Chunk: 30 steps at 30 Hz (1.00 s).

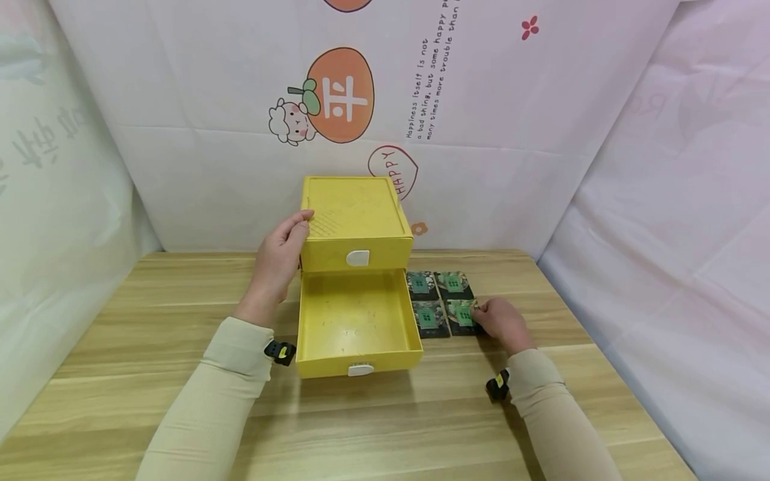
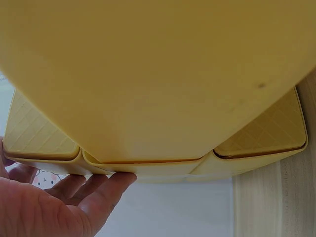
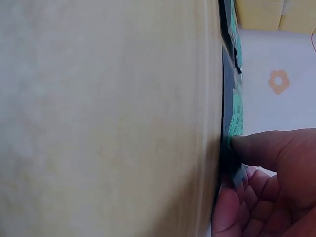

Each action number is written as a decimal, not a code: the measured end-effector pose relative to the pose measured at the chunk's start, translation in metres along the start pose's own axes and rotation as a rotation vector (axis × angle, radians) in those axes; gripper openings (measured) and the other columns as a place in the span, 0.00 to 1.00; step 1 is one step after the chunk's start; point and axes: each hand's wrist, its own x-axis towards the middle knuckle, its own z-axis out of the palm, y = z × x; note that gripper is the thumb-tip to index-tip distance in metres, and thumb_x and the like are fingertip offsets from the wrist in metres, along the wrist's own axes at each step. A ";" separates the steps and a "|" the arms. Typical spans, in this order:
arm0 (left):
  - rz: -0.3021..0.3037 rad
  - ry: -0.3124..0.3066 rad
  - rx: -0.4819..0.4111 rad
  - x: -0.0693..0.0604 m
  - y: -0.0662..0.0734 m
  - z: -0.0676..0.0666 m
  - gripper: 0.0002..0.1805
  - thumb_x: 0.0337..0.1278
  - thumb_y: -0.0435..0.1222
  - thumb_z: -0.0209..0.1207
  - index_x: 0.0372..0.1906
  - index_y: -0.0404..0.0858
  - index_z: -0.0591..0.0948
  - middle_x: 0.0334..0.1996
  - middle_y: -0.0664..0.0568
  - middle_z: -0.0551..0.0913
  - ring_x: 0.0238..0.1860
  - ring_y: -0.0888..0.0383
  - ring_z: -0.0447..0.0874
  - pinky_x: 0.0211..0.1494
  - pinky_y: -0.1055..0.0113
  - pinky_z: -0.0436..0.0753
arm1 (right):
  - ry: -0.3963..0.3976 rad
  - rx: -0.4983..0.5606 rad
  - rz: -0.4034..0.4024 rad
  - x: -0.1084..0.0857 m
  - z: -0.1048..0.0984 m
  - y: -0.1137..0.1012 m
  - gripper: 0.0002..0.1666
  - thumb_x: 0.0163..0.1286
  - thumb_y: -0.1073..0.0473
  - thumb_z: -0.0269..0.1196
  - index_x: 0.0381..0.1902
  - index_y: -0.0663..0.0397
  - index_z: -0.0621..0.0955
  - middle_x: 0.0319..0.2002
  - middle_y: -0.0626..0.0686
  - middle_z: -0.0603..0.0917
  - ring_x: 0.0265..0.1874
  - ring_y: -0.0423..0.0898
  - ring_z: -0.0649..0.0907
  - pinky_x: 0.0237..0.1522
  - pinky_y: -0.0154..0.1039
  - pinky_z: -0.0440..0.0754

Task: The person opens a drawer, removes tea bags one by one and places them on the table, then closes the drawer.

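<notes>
Your right hand (image 1: 505, 322) pinches the outer edge of a square card (image 1: 462, 315), thumb on its face and a finger at its edge; you cannot tell from these views whether it is fully off the table (image 1: 150, 387). Your left hand (image 1: 279, 254) rests against the left side and top edge of the yellow drawer box (image 1: 361, 200), fingers fairly straight.

The card is dark with a green middle, the near-right one of four in a two-by-two block beside the box, toward the table's far right corner. The other cards (image 1: 454, 285) look alike, the left pair partly hidden by the box.

The box stands near the table's far edge. Its top drawer (image 1: 325, 255) is closed; the pulled-out drawer (image 1: 359, 317) below shows small dark marks on its floor. Both have white handles (image 1: 357, 258).
</notes>
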 end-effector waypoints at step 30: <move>0.007 0.006 0.017 0.000 0.000 -0.001 0.26 0.81 0.55 0.44 0.75 0.55 0.75 0.74 0.60 0.73 0.16 0.62 0.56 0.22 0.68 0.64 | 0.038 -0.054 0.057 -0.003 0.003 -0.005 0.20 0.77 0.47 0.62 0.29 0.54 0.82 0.31 0.53 0.80 0.30 0.49 0.76 0.34 0.43 0.71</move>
